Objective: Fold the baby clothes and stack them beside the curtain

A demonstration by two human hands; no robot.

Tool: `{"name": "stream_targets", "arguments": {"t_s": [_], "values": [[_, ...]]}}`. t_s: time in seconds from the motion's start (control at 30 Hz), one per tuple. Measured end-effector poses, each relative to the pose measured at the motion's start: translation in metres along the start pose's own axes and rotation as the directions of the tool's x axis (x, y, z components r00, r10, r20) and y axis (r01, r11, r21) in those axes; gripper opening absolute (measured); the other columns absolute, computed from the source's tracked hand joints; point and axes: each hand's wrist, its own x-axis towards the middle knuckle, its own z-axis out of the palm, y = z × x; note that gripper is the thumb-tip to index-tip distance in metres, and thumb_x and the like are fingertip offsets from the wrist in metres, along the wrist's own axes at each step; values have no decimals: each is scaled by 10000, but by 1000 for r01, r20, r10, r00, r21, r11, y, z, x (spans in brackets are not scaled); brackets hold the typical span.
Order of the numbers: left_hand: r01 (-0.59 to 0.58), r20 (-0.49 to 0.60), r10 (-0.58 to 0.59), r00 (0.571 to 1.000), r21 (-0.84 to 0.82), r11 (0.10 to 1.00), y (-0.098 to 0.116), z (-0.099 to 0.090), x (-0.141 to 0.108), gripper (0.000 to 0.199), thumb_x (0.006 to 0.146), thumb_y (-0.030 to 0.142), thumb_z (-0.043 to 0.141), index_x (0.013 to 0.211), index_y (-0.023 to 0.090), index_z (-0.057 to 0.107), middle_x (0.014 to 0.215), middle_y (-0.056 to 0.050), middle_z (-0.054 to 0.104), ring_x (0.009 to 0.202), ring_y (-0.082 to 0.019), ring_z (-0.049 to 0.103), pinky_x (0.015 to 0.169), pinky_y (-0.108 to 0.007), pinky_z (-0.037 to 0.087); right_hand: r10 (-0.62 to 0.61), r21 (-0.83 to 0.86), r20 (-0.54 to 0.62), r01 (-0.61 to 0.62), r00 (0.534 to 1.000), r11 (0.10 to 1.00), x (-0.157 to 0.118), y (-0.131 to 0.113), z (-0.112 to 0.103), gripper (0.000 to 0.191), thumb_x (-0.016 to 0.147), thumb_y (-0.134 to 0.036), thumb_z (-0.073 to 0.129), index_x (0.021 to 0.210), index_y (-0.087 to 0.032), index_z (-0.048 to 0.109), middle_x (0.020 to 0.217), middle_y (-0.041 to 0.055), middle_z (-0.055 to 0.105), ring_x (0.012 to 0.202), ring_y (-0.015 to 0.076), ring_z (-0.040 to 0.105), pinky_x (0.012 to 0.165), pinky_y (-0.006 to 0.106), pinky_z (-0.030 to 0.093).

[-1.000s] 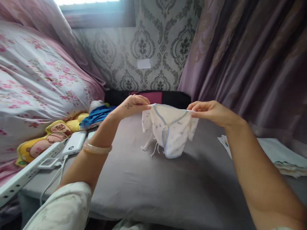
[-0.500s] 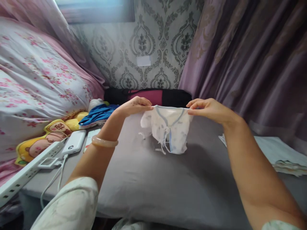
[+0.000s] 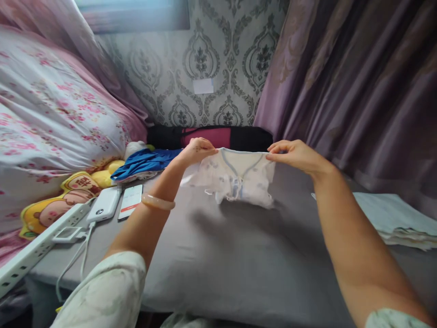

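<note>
A small white baby shirt (image 3: 249, 177) with a blue-edged V neck and tie strings hangs between my hands over the grey-covered surface (image 3: 218, 255). My left hand (image 3: 200, 149) pinches its left shoulder. At the opposite shoulder, my right hand (image 3: 290, 154) grips the cloth between thumb and fingers. The neckline is stretched nearly level, while the lower part swings loose and blurs a little. Its shadow falls on the grey cloth below.
Left are a power strip (image 3: 44, 243), a white power bank (image 3: 104, 203), a phone (image 3: 131, 202), a blue cloth (image 3: 146, 163) and a yellow plush (image 3: 44, 212). Folded white cloths (image 3: 396, 216) lie right. A black and pink roll (image 3: 208, 137) rests against the wall.
The shirt's lower part has swung up and spread out, and its sleeve has flared to the left. Both hands keep their hold at the shoulders, almost in place.
</note>
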Motion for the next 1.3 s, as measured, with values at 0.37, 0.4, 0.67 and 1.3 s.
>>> {"name": "stream_targets", "arguments": {"t_s": [0.37,0.4,0.67,1.3], "values": [[-162,-44,173,984,186,969,-11,6,12,159,753,382,738,782,228,764,1170,-76,625,1142,-233,515,990,-362,412,-42,109,-15,44,999,993,4,12,-8,384,625,-604,781,703,-232,728,1056,42,683,977,219,621,851,342,490],[-150,-71,166,984,187,971,-15,6,14,174,744,387,743,776,216,760,1144,-82,632,1098,-224,539,956,-343,432,-35,97,-49,40,998,995,5,15,-8,398,610,-610,787,683,-224,720,1020,44,688,950,217,624,837,339,493],[-39,-124,54,991,121,992,-35,17,18,343,814,489,617,809,149,663,684,0,584,635,-113,507,580,-215,399,3,52,-201,7,980,999,12,39,11,467,675,-648,705,770,-193,658,737,19,654,674,158,581,633,289,462],[111,-416,199,887,611,784,-21,44,-8,258,995,349,382,1037,204,590,941,-55,592,822,-163,555,689,-242,389,-426,-566,-463,111,778,817,5,25,49,363,956,-509,447,888,-201,627,889,64,642,831,194,590,705,284,421]]}}
